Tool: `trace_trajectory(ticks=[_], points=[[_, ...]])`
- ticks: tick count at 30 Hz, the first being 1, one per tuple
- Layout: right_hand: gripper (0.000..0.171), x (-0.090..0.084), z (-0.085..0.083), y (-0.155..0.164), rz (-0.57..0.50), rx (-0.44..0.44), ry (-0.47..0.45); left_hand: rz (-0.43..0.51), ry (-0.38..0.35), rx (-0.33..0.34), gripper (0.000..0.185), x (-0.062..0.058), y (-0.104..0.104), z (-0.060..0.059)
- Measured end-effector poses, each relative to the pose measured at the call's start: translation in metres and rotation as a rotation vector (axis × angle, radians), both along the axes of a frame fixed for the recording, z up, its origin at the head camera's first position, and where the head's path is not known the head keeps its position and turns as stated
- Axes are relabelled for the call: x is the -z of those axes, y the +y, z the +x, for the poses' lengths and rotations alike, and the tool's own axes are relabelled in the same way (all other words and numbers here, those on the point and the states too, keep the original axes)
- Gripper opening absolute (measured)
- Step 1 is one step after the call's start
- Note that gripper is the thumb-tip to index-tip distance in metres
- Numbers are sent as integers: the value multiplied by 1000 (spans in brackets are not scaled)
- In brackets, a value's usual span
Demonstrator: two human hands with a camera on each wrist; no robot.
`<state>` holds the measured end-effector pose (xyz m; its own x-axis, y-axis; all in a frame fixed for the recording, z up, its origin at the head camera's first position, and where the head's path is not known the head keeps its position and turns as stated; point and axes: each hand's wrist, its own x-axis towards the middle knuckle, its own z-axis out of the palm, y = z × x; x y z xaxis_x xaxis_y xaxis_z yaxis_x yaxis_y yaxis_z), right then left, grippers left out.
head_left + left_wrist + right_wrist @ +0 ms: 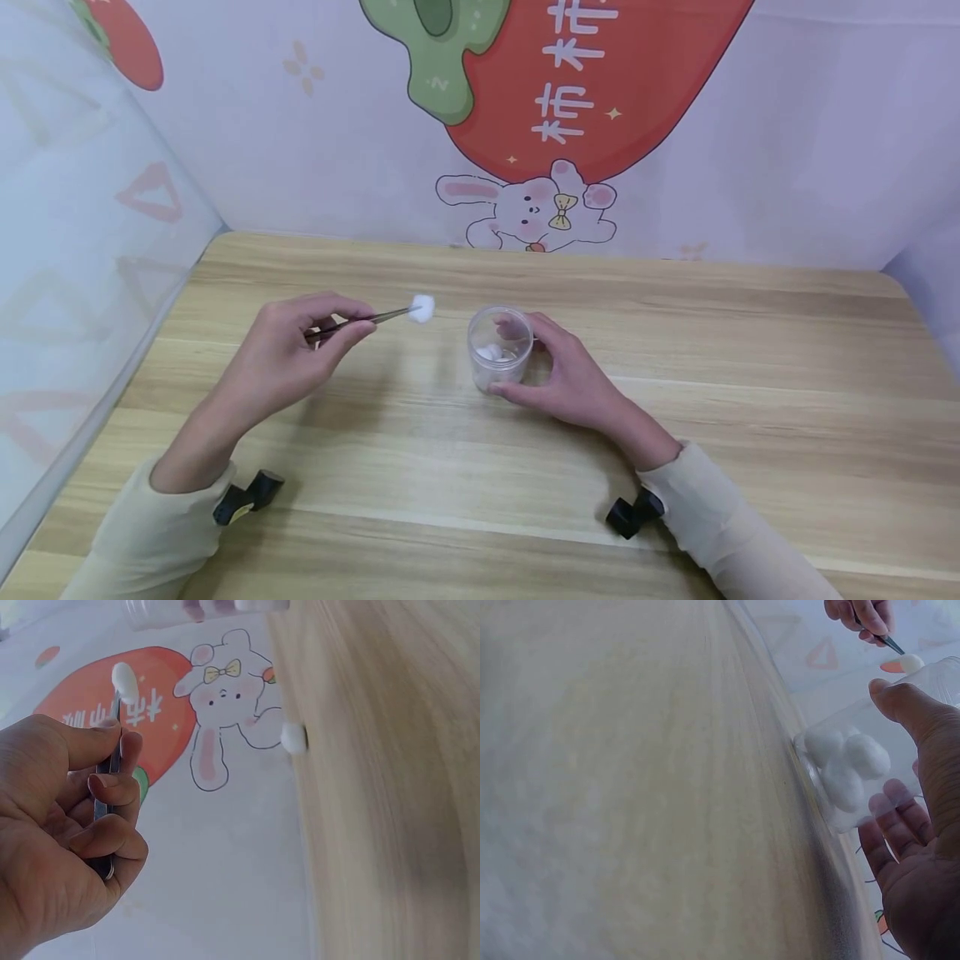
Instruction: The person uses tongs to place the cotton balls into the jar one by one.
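Note:
My left hand pinches thin metal tweezers above the wooden table. Their tips clamp a white cotton ball, which hangs a little left of and above a small clear jar. The jar stands open on the table, and my right hand curls round its right side. Inside it lie several cotton balls, with my right thumb and fingers pressed to its wall. In the left wrist view the tweezers run up through my fingers to the cotton ball.
Cloth walls close the table in: a cartoon rabbit and red fruit backdrop behind, a pale panel on the left. A small white blob sits at the table's far edge. Black wrist cameras hang near the front edge.

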<state>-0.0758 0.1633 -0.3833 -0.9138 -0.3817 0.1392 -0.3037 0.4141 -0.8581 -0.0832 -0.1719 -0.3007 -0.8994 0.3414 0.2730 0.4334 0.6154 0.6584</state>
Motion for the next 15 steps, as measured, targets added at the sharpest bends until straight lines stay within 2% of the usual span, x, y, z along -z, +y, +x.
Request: trace_trajectory(ticks=[15], points=[[75,0,0,-1,2,1,3,36,58,90,12,-13,19,1]])
